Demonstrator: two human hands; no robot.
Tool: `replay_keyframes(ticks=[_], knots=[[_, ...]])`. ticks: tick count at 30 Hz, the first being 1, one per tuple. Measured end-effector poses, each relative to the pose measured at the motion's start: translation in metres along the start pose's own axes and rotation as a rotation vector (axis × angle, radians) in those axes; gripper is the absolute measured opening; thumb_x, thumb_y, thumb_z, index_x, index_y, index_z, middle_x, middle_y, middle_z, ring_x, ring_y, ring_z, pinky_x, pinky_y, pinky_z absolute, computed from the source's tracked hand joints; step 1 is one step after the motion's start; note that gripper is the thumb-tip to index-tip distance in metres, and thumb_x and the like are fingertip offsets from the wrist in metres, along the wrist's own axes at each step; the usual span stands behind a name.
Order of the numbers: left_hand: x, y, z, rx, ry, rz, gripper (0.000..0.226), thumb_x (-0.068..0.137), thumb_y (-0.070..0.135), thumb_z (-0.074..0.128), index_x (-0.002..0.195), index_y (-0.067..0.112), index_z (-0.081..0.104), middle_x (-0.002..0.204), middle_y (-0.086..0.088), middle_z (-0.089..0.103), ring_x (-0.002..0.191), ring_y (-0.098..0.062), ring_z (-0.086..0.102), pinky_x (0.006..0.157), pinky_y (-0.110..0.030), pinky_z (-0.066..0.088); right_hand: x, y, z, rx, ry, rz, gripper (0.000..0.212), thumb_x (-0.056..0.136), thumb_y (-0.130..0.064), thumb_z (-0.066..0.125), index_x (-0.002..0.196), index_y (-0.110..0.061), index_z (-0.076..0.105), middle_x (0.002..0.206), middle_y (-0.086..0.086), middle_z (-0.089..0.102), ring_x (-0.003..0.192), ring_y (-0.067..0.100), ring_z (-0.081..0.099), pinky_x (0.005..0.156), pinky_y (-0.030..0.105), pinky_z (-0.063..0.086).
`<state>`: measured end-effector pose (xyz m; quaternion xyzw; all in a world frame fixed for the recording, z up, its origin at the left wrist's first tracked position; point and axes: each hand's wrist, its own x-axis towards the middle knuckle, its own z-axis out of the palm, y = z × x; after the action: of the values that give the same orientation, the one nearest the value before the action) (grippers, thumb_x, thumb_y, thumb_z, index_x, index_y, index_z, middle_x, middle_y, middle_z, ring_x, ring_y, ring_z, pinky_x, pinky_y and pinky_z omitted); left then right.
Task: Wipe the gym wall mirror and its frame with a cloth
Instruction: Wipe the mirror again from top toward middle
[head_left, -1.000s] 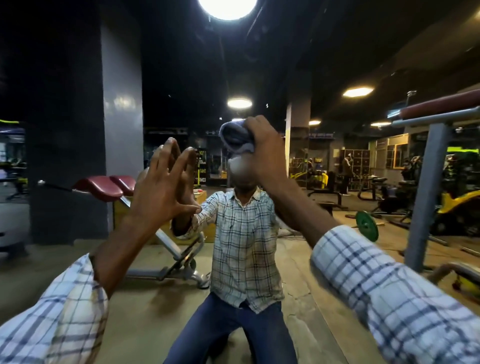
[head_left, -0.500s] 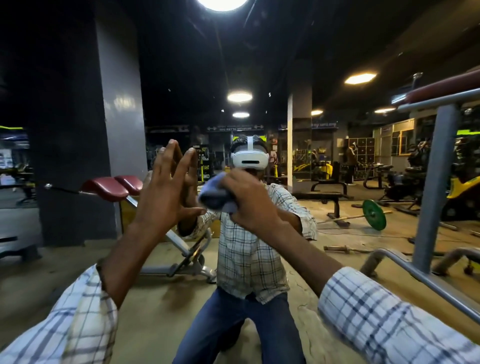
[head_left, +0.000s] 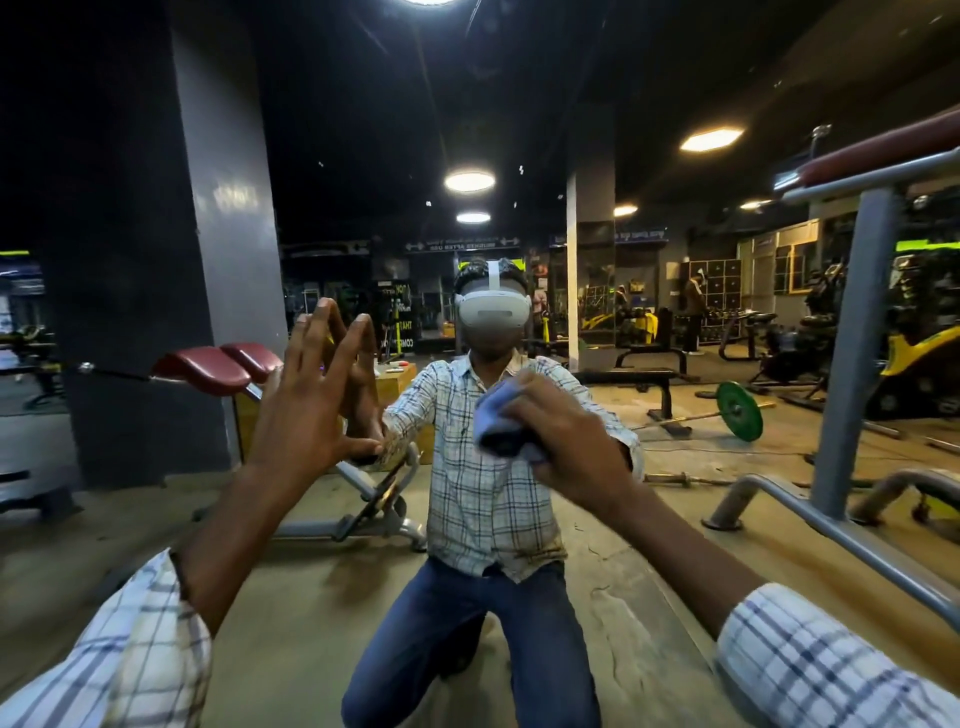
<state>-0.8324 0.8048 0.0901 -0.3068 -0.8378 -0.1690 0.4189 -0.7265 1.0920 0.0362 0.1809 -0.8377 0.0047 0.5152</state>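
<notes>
Round ceiling lights (head_left: 469, 181) glow over a grey pillar (head_left: 223, 260), a red-padded bench (head_left: 208, 370) and a green weight plate (head_left: 738, 411) on tan floor (head_left: 311, 597).

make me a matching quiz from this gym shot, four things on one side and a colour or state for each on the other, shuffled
Things:
1 cloth
2 left hand
3 right hand
4 weight plate

Colour or state:
a grips the cloth
b blue, bunched up
c green
d fingers straight and spread

Pairs: 1-b, 2-d, 3-a, 4-c
</notes>
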Motion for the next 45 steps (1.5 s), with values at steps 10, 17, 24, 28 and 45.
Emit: replay_keyframes(ticks=[10,17,24,28,45], knots=[[-0.007,-0.003,0.003,-0.001,0.011,-0.008,0.149,0.054,0.052,0.099,0.166,0.04,0.0,0.174,0.002,-0.017,0.161,-0.029,-0.006,0.114,-0.07,0.034,-0.051,0.006,0.001,-0.098,-0.002,-0.006,0.06,0.068,-0.002,0.082,0.12,-0.017,0.056,0.13,0.006,0.059,0.113,0.028,0.061,0.093,0.043,0.058],[-0.007,-0.005,0.005,-0.011,0.001,0.003,0.148,0.055,0.047,0.1,0.167,0.035,0.003,0.174,0.0,-0.018,0.161,-0.031,-0.007,0.115,-0.072,0.032,-0.047,0.05,-0.052,0.006,0.726,0.699,0.043,0.075,0.01,0.07,0.113,-0.006,0.057,0.111,0.015,0.06,0.101,0.018,0.053,0.083,0.038,0.051],[-0.011,-0.003,-0.004,0.027,-0.052,0.018,0.147,0.06,0.049,0.097,0.167,0.033,-0.002,0.172,0.0,-0.026,0.16,-0.032,-0.01,0.118,-0.068,0.031,-0.038,0.015,-0.023,-0.116,0.134,0.289,0.054,0.068,0.001,0.084,0.114,-0.011,0.058,0.117,0.008,0.058,0.103,0.025,0.057,0.077,0.028,0.045],[-0.014,-0.011,-0.003,0.01,-0.043,0.041,0.143,0.063,0.048,0.096,0.167,0.033,-0.001,0.172,-0.001,-0.023,0.161,-0.031,-0.01,0.117,-0.068,0.032,-0.034,0.04,-0.058,-0.058,0.525,0.617,0.041,0.077,0.003,0.072,0.114,-0.006,0.056,0.114,0.016,0.059,0.105,0.031,0.057,0.084,0.046,0.052],[-0.033,-0.091,-0.01,0.019,-0.009,0.009,0.137,0.061,0.049,0.097,0.167,0.032,0.012,0.174,-0.012,-0.011,0.16,-0.04,-0.002,0.112,-0.068,0.04,0.062,-0.097,0.066,-0.126,-0.196,-0.035,0.058,0.075,-0.005,0.075,0.128,-0.017,0.056,0.134,0.007,0.056,0.124,0.029,0.056,0.1,0.046,0.053]])
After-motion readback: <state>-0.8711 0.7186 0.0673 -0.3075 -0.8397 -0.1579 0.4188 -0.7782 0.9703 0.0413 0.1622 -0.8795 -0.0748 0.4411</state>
